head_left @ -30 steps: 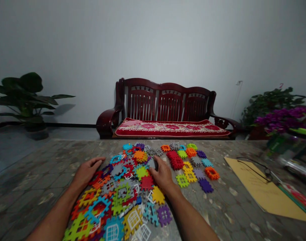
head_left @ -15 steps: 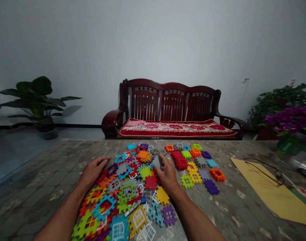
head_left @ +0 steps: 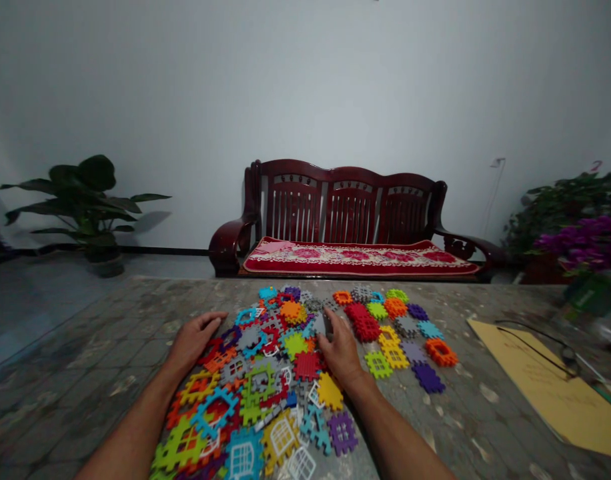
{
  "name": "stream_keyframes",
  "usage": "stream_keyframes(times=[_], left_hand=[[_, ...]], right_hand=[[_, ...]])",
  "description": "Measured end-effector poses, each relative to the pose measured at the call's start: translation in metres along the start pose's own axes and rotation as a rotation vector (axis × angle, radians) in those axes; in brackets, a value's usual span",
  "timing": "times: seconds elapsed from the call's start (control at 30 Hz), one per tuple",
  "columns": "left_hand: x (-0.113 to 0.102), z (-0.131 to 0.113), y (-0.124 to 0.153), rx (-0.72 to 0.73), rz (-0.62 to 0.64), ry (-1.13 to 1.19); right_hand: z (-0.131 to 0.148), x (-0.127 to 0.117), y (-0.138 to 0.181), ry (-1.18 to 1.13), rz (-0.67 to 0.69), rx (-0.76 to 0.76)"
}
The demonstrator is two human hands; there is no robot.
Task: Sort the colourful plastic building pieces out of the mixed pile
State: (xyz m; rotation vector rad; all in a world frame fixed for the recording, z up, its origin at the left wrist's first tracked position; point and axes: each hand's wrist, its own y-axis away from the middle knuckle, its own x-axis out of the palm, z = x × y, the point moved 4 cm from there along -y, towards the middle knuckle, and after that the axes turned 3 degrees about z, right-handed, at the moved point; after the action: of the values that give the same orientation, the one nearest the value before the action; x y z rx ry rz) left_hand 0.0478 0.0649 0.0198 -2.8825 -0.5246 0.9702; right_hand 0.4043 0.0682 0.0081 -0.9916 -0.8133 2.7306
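Note:
A pile of colourful interlocking plastic tiles (head_left: 259, 380) with toothed edges spreads over the table between my forearms. My left hand (head_left: 198, 339) rests at the pile's left side, thumb and forefinger apart, holding nothing, near a red tile (head_left: 209, 350). On the other side my right hand (head_left: 341, 347) lies with forefinger and thumb apart beside a smooth grey tile (head_left: 319, 325). Those fingertips are close to the grey tile; whether they touch it is unclear. A dark red ribbed tile (head_left: 306, 366) and a yellow tile (head_left: 330, 391) lie left of my right wrist.
Right of my right hand, more tiles lie in loose rows, including a purple tile (head_left: 428, 377) and an orange frame tile (head_left: 440, 352). Glasses (head_left: 568, 357) rest on yellow paper (head_left: 535, 383) at the right. Behind the table (head_left: 120, 360) stands a wooden bench (head_left: 348, 207).
The whole view has shifted slightly, so everything appears a little further right and lower. My hands and the tiles keep their places relative to each other.

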Motion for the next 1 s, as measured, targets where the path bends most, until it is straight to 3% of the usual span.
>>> stream_keyframes(times=[0.3, 0.53, 0.83, 1.0], left_hand=[[0.001, -0.004, 0.002, -0.011, 0.015, 0.044], [0.004, -0.001, 0.001, 0.014, 0.062, 0.053], [0.006, 0.003, 0.001, 0.041, 0.066, 0.103], [0.003, -0.002, 0.006, 0.026, 0.063, 0.16]], right_hand=[[0.013, -0.004, 0.001, 0.03, 0.09, 0.006], [0.018, -0.017, 0.0, 0.039, 0.044, -0.04], [0.017, -0.003, -0.028, 0.091, 0.132, -0.036], [0.026, -0.011, -0.007, 0.053, 0.167, -0.114]])
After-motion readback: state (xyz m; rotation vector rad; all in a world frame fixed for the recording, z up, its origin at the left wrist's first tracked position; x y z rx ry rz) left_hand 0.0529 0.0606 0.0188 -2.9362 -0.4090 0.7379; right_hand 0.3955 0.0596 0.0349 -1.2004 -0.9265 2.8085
